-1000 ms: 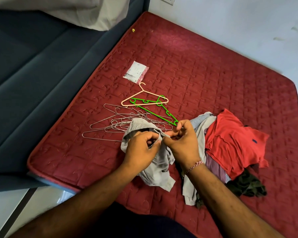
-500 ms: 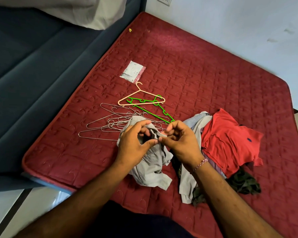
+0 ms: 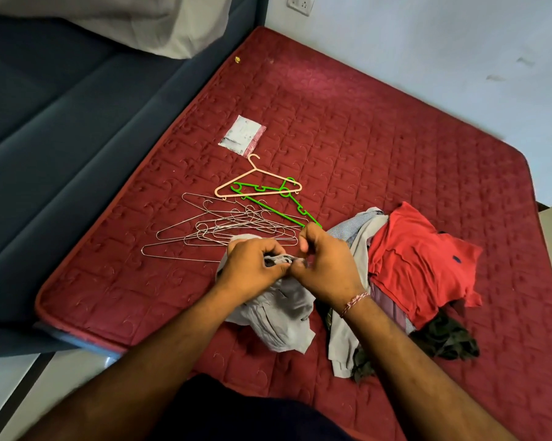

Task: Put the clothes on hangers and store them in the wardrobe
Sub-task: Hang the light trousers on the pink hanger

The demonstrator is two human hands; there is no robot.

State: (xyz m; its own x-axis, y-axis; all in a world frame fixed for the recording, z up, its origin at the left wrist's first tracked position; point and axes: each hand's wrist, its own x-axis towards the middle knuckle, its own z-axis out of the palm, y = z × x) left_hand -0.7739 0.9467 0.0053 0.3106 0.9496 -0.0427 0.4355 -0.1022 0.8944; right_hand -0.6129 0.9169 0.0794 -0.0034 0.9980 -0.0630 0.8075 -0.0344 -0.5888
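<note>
A crumpled grey garment (image 3: pixel 278 316) lies on the red mattress (image 3: pixel 379 148). My left hand (image 3: pixel 252 265) and my right hand (image 3: pixel 324 262) meet over its upper edge, and both pinch the bunched grey fabric between them. Just beyond the hands lies a heap of several wire hangers (image 3: pixel 223 230), with a green plastic hanger (image 3: pixel 268 198) and a pink plastic hanger (image 3: pixel 255 183) behind it. To the right sits a pile of clothes topped by a red shirt (image 3: pixel 421 262), with a pale grey garment (image 3: pixel 351 329) and a dark green one (image 3: pixel 443 338) under it.
A small plastic packet (image 3: pixel 243 135) lies past the hangers. A dark blue sofa (image 3: pixel 61 138) runs along the mattress's left side, with a pale cushion (image 3: pixel 141 23) on it. A white wall (image 3: pixel 443 36) with a socket (image 3: pixel 300 3) stands behind.
My left fingers have closed down on the grey fabric, and both hands have drawn tighter together on it. The hangers and the clothes pile lie as before.
</note>
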